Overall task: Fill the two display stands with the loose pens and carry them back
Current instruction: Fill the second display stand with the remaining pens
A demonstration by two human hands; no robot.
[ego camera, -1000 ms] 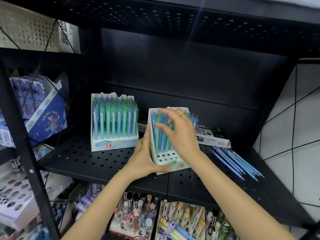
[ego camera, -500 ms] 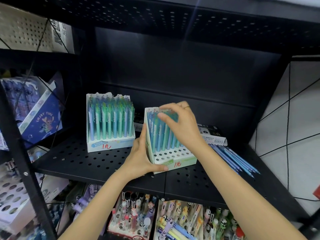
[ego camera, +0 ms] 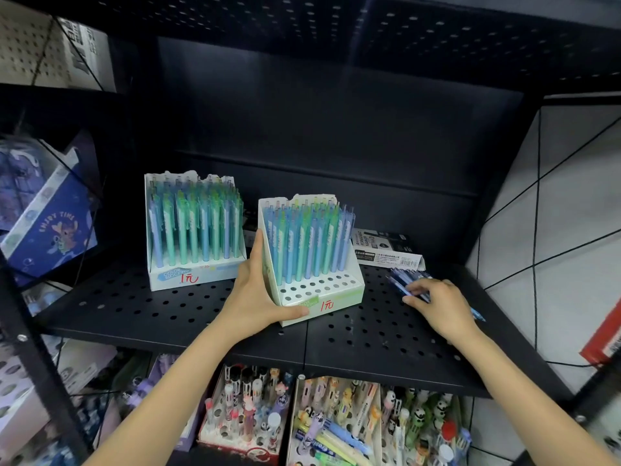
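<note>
My left hand (ego camera: 255, 297) grips the near display stand (ego camera: 322, 297) on the shelf (ego camera: 134, 307), its pens upright. My right hand (ego camera: 437, 301) presses curled fingers onto the loose pens (ego camera: 408, 280), which lie flat, long axes running away leftward.

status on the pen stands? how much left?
Done: left stand looks full. In hand: left hand steadies the right stand, front holes empty; right hand reaches into the loose pens. Left: fill those holes, carry both back.
</note>
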